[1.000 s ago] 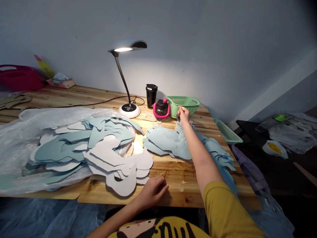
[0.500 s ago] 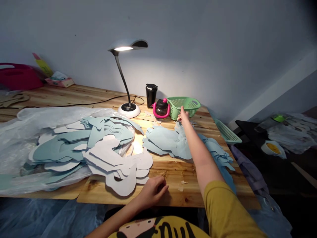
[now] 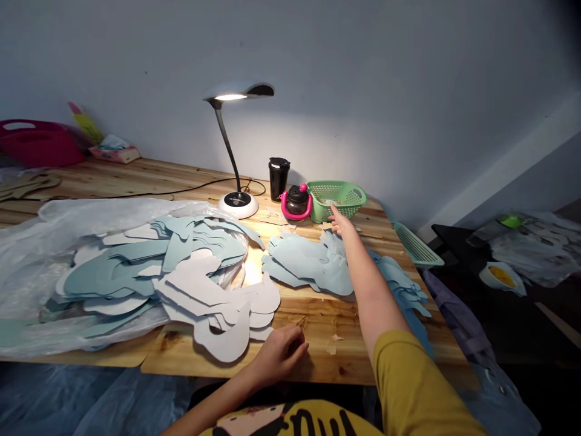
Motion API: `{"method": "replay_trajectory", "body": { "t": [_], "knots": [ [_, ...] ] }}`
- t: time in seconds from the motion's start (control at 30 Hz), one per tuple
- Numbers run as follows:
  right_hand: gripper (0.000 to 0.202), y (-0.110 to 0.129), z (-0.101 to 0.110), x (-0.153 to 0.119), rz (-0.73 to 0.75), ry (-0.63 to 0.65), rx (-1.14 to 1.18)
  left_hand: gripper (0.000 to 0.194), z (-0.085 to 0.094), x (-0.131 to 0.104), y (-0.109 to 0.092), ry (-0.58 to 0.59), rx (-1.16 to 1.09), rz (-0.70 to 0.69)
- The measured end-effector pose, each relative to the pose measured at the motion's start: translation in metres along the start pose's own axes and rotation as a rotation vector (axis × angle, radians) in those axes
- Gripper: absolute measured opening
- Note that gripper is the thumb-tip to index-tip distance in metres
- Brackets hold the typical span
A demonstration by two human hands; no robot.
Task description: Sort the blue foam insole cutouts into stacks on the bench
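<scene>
My right hand [image 3: 340, 221] reaches out to the front of a green perforated basket [image 3: 320, 211]. Its fingers are spread, with nothing visible in them. Small paper scraps lie inside the basket, and other scraps are on the table near my fingertips. Below that hand is a stack of light blue paper cutouts [image 3: 305, 260], partly covered by my forearm. Near the table's front edge rests my left hand [image 3: 282, 352], fingers curled in and nothing seen in them. Just left of it lie white paper cutouts [image 3: 227, 309].
A lit desk lamp [image 3: 238, 204] stands behind the cutouts. Beside the basket are a black cup [image 3: 278, 180] and a dark jar with a pink handle [image 3: 296, 203]. A clear plastic bag [image 3: 34, 272] holds more blue-green cutouts. Another blue stack [image 3: 397, 281] lies under my right arm.
My right hand has drawn slightly down from the basket's rim, and its fingers have spread. Scraps inside the basket now show. My left hand stays in place; the view has tilted slightly.
</scene>
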State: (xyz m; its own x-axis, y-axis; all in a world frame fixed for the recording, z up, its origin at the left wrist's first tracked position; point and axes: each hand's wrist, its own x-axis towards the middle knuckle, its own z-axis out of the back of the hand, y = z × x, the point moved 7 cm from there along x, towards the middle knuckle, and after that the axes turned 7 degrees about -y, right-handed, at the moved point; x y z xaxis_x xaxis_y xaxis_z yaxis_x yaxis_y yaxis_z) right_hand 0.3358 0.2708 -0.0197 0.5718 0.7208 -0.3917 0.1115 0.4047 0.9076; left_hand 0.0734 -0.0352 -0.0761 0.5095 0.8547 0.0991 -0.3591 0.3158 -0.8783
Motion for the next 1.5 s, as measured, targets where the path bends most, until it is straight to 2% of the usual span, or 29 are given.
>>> {"method": "replay_trajectory", "body": {
  "t": [0.2, 0.4, 0.5, 0.67, 0.77, 0.87, 0.93, 1.03, 1.1, 1.2, 1.27, 1.37, 1.43, 1.5],
  "knots": [
    [0.04, 0.017, 0.007, 0.0, 0.149, 0.011, -0.144, 0.023, -0.001, 0.001, 0.001, 0.01, -0.024, -0.003],
    [0.019, 0.035, 0.001, -0.01, 0.227, 0.158, -0.338, 0.023, 0.002, 0.002, -0.003, 0.004, -0.011, 0.008],
    [0.018, 0.042, 0.001, -0.027, 0.317, 0.267, -0.428, 0.023, 0.003, 0.002, -0.004, -0.002, -0.016, 0.009],
    [0.012, 0.032, 0.007, -0.092, 0.593, 0.491, -0.469, 0.026, 0.004, 0.001, -0.001, -0.036, -0.08, 0.039],
    [0.01, 0.01, 0.021, -0.141, 0.768, 0.526, -0.466, 0.037, 0.008, 0.008, 0.002, -0.069, -0.376, 0.187],
    [0.012, -0.011, 0.037, -0.198, 1.176, 0.538, -0.499, 0.061, 0.018, 0.028, 0.002, -0.135, -0.824, 0.397],
    [0.018, -0.027, 0.046, -0.234, 1.462, 0.546, -0.542, 0.075, 0.03, 0.047, -0.001, -0.206, -1.005, 0.469],
    [0.021, -0.048, 0.057, -0.262, 1.641, 0.522, -0.597, 0.067, 0.05, 0.073, -0.001, -0.343, -1.046, 0.465],
    [0.019, -0.055, 0.063, -0.265, 1.62, 0.48, -0.605, 0.06, 0.059, 0.082, 0.004, -0.44, -1.007, 0.437],
    [0.022, -0.057, 0.077, -0.253, 1.404, 0.338, -0.492, 0.055, 0.065, 0.084, 0.009, -0.509, -0.943, 0.379],
    [0.024, -0.066, 0.084, -0.24, 1.169, 0.324, -0.383, 0.05, 0.068, 0.082, 0.008, -0.521, -0.891, 0.328],
    [0.025, -0.092, 0.088, -0.228, 0.822, 0.394, -0.245, 0.046, 0.071, 0.079, 0.005, -0.515, -0.814, 0.298],
    [0.026, -0.107, 0.094, -0.226, 0.694, 0.374, -0.18, 0.046, 0.07, 0.079, 0.001, -0.495, -0.762, 0.302],
    [0.028, -0.118, 0.102, -0.226, 0.643, 0.32, -0.15, 0.047, 0.067, 0.079, -0.003, -0.462, -0.716, 0.305]
  ]
}}
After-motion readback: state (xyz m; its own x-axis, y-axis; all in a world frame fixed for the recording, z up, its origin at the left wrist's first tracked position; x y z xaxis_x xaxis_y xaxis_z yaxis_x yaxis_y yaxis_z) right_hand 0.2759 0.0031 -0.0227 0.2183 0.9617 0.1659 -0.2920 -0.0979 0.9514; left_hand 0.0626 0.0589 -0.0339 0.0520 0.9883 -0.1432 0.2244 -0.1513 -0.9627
